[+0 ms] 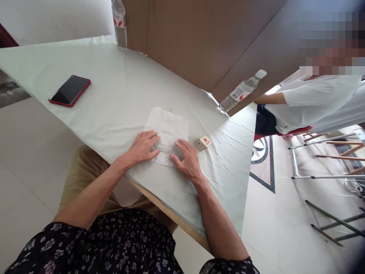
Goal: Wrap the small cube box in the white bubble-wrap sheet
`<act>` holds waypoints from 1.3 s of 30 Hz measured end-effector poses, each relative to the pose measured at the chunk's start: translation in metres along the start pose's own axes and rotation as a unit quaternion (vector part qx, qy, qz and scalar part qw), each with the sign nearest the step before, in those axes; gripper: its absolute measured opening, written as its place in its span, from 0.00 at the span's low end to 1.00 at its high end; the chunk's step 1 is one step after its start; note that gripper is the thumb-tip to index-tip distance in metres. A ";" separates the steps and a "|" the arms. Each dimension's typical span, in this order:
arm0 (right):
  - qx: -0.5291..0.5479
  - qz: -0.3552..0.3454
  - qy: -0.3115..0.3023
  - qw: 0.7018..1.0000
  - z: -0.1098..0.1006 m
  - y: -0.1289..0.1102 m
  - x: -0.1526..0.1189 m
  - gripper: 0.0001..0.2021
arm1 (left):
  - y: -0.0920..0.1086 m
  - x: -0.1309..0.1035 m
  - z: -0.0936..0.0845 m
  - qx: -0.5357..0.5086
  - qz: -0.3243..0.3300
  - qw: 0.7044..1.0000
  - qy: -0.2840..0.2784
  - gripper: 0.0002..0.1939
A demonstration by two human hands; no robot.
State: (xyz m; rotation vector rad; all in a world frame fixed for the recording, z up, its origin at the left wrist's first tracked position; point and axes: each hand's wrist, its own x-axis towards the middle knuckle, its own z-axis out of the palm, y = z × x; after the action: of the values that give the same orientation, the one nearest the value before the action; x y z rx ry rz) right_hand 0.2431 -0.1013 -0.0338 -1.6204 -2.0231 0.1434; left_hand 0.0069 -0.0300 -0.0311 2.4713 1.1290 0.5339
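So the sheet (168, 123) is lying flat on the table (114, 87), thin and white, a bit crinkled, right under and between the two hands. Left hand (145, 146) is palm down on its left part, fingers loosely spread, thumb out toward the other hand, not gripping anything. Right hand (186, 158) is doing much the same on the other side, open and palm down, fingers a little curved, fingertips on the sheet's lower right part, nothing grasped. The thumbs are apart, with a strip of sheet showing between them.

Just beside the right hand, on its outer side, there's a small box (202, 142), looks like a matchbox or maybe two little ones side by side, kinda too small to say. Out past the left hand, farther off and to the left, a phone (70, 90) in a red case lies screen up. Beyond both hands there's a big brown board (196, 42) standing on the table, with one clear bottle (119, 26) upright at its left end, well away from the left hand, and another bottle (241, 91) out beyond the right hand, tilted in the view, near the board's right end. Past that, a person (316, 95) in a white top sits by the table.
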 end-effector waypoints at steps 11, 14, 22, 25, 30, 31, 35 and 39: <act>0.038 0.229 0.184 0.955 -0.023 0.081 -0.010 0.28 | -0.005 -0.003 0.001 -0.015 -0.010 1.000 -0.008 0.35; 0.091 0.223 0.205 0.949 -0.024 0.069 -0.006 0.26 | -0.006 -0.003 0.002 -0.021 -0.008 1.000 0.006 0.36; 0.241 0.062 0.068 0.966 -0.005 -0.002 0.039 0.24 | -0.006 -0.002 0.003 -0.029 -0.013 0.999 0.016 0.41; 0.258 0.051 0.008 0.965 0.014 -0.004 0.044 0.25 | -0.005 -0.002 0.002 -0.027 -0.016 0.999 0.016 0.40; 0.243 0.062 -0.010 0.968 0.030 0.006 0.038 0.29 | -0.002 -0.003 0.000 -0.028 -0.012 0.999 0.013 0.40; 0.238 0.063 -0.008 0.969 0.031 0.006 0.036 0.30 | -0.002 -0.003 0.000 -0.029 -0.014 0.999 0.013 0.40; 0.224 0.060 -0.014 0.973 0.031 0.007 0.035 0.31 | -0.004 -0.002 0.001 -0.034 -0.011 0.999 0.022 0.40; 0.237 0.061 -0.013 0.970 0.029 0.005 0.035 0.33 | -0.004 -0.013 0.000 -0.044 0.014 0.998 0.040 0.36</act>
State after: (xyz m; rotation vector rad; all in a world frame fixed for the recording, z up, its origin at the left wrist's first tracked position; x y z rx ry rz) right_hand 0.2297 -0.0598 -0.0484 -1.4346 -1.7326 0.6451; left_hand -0.0037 -0.0381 -0.0351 2.4125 1.0775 0.6812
